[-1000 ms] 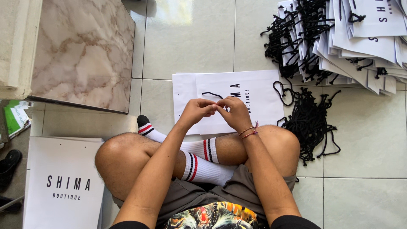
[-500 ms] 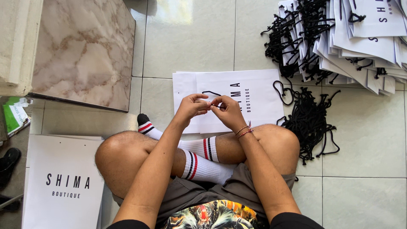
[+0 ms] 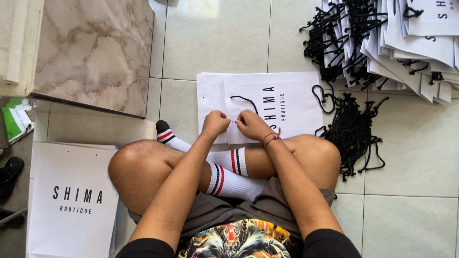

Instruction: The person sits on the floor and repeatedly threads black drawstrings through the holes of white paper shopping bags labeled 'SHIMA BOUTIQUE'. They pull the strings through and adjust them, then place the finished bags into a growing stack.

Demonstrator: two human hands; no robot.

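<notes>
Between the crossed legs and the tiled floor (image 3: 215, 43), seen from the head camera, a flat white paper bag (image 3: 296, 102) lies just beyond both hands, its near edge under the fingertips. It looks light and thin, easily creased, so it is best held near the punched edge instead of mid-sheet; the black cord (image 3: 245, 101) threaded across it is soft, limp and thin, and wants a fingertip pinch close to its end. The left hand (image 3: 215, 124) is curled nearly closed, its grip pressed on the bag's near edge; whether it pinches the cord I cannot tell. The right hand (image 3: 252, 125), just beside it, has its grip closed too, apparently pinching the cord end at the holes. Right of that grip lies a loose pile of black cords (image 3: 351, 136); farther beyond, a stack of finished bags (image 3: 406, 48). Left of the grips rests another white bag (image 3: 71, 191) below a marble slab (image 3: 91, 52).
</notes>
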